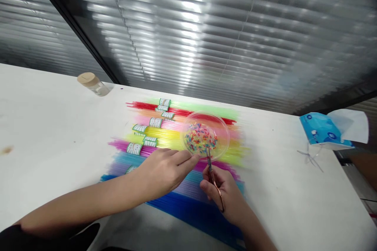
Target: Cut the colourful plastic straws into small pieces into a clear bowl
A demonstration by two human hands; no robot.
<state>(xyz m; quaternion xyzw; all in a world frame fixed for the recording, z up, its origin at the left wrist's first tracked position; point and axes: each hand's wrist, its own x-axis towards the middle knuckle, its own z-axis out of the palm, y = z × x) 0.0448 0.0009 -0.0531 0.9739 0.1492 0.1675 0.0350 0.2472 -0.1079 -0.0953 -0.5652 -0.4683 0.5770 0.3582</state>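
In my right hand point(225, 192) is a pair of scissors point(216, 184) with copper-coloured handles, their blades pointing up over the near rim of a clear round plastic bowl point(224, 127). Many short cut pieces of coloured straw point(198, 135) lie in the bowl. My left hand point(169, 170) is at the bowl's near left rim, fingers pressed together and close to the blades. What they pinch, if anything, is too small to make out. Under the hands and bowl are bundles of long thin straws, among them red point(182, 111), yellow point(161, 132), purple point(120, 145) and blue point(188, 208) ones.
Paper labels point(155, 122) wrap several bundles. A jar with a beige lid point(93, 84) stands at the back left of the white table point(53, 125). At the right are a blue tissue pack point(321, 127) and a thin tied strand point(310, 159). Window blinds point(188, 27) rise behind the table.
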